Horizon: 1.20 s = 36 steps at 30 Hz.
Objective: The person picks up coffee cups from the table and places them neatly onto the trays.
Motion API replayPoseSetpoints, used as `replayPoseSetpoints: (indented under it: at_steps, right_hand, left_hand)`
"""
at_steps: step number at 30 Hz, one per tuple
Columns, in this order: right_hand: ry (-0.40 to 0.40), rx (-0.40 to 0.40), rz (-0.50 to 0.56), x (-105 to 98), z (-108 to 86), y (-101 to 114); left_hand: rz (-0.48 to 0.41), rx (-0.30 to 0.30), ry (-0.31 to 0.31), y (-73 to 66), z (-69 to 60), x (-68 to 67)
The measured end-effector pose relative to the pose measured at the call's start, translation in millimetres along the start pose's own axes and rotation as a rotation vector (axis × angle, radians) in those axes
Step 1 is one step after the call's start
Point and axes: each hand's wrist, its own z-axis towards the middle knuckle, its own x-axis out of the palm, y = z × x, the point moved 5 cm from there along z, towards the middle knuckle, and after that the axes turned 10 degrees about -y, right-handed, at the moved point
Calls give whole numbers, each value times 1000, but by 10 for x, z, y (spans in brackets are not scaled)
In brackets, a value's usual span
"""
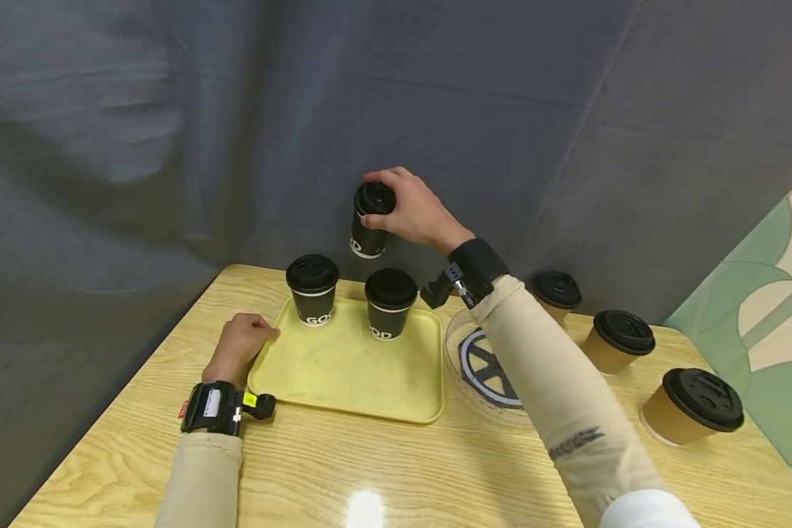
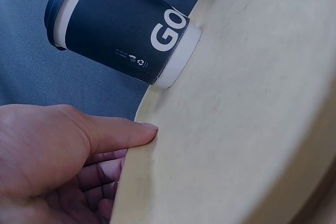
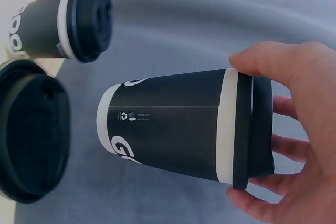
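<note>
My right hand point(image 1: 417, 209) grips a black paper cup point(image 1: 368, 233) by its lid and holds it in the air behind the tray, in front of the curtain. The right wrist view shows thumb and fingers around the lid's rim, with the cup point(image 3: 168, 124) on its side in that picture. Two more black lidded cups, a left one point(image 1: 313, 290) and a right one point(image 1: 391, 302), stand at the back of a yellow tray point(image 1: 350, 381). My left hand point(image 1: 240, 343) pinches the tray's left rim, thumb on top and fingers beneath, as the left wrist view shows.
Right of the tray lies a round clear container point(image 1: 458, 359) with a dark spoked pattern, partly under my right forearm. Brown cups with black lids, a back one point(image 1: 557, 293), a middle one point(image 1: 617, 341) and a front one point(image 1: 689, 407), stand along the right side. A dark curtain point(image 1: 270, 132) hangs behind.
</note>
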Motion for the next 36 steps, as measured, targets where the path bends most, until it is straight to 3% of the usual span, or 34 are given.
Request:
replayPoseSetpoints:
  at_steps: [11, 17, 24, 36]
  right_hand:
    - [-46, -96, -2, -316, -209, 344]
    - [-70, -180, 49, -370, -390, 499]
    - [-72, -206, 52, -280, -643, 530]
    - [-76, -188, 46, 85, -985, 482]
  left_hand:
    - [3, -15, 0, 6, 6, -8]
    - [10, -13, -3, 12, 12, -5]
    - [-2, -25, 3, 31, 6, -2]
    - [29, -24, 1, 43, -10, -16]
